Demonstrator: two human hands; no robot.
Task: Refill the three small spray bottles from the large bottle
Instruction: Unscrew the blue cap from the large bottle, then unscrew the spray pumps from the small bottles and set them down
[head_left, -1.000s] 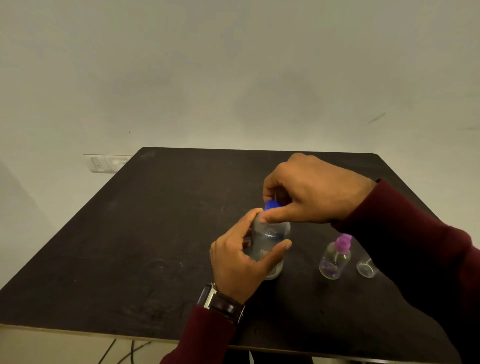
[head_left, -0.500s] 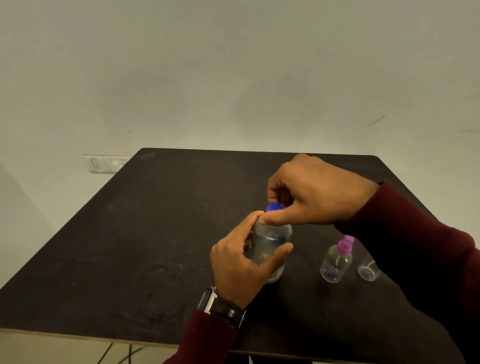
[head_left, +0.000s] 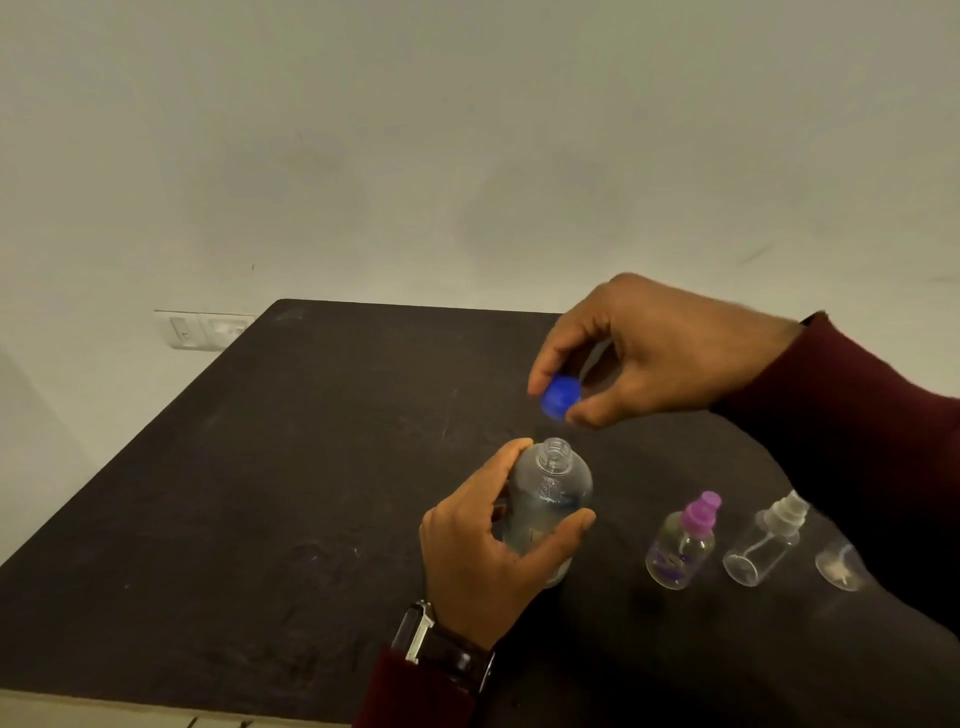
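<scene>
The large clear bottle (head_left: 548, 506) stands upright on the dark table (head_left: 260, 493), a little right of the middle and toward the near edge. Its threaded neck is uncovered. The left hand (head_left: 485, 551) grips it from the left side: the fingers curl round the shoulder just beside the neck, and the thumb crosses the front of the body lower down. Some clear liquid shows inside the bottle; the hand hides how far up it reaches.

Above the open neck and slightly to its right, clear of the bottle, the blue cap (head_left: 560, 397) is pinched between the thumb and fingertips of the right hand (head_left: 649, 353), which is raised over the table.

To the right of the large bottle, three small clear spray bottles stand in a row, well apart from it. The nearest one has a purple spray top (head_left: 681, 543) and purple markings low on its body. Next is a bottle with a clear spray top (head_left: 763, 543). The third bottle (head_left: 839, 566) is mostly hidden behind the right arm's dark red sleeve (head_left: 857, 415). Whether any of the three holds liquid cannot be told.

A wristwatch (head_left: 441, 644) sits on the left wrist. A white wall switch plate (head_left: 202, 328) shows beyond the table's far left corner.
</scene>
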